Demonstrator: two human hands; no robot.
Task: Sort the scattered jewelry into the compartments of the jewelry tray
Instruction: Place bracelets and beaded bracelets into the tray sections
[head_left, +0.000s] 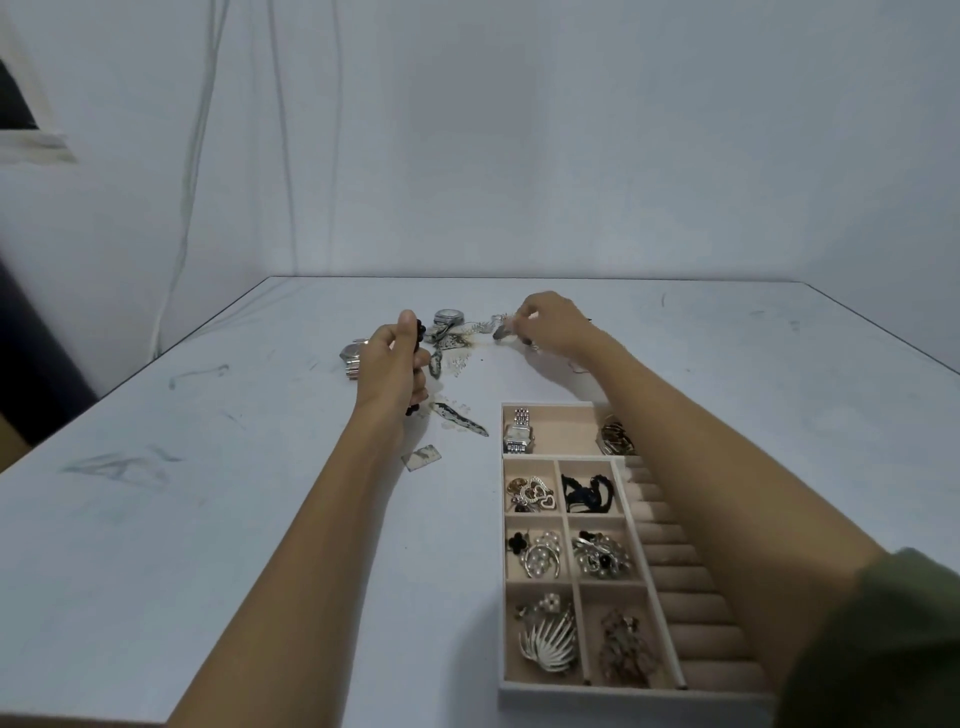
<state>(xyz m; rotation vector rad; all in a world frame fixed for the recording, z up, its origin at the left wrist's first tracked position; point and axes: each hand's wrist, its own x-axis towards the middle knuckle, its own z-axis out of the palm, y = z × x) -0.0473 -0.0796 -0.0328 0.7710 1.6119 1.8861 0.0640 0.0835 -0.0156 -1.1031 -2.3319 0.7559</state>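
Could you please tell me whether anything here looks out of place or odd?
Nothing looks damaged. A leaf-shaped piece, a small square plate and a round watch lie loose outside the jewelry tray. The left hand grips black beads.

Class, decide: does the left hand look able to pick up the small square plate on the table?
Probably not yet: the left hand grips black beads, so its fingers are occupied, though the square plate lies uncovered beside that forearm.

Right side of tray (571, 696) under forearm (727, 467), watch (350, 354) half behind left hand (392, 364), piece (500, 332) in right hand (556, 322) unidentifiable
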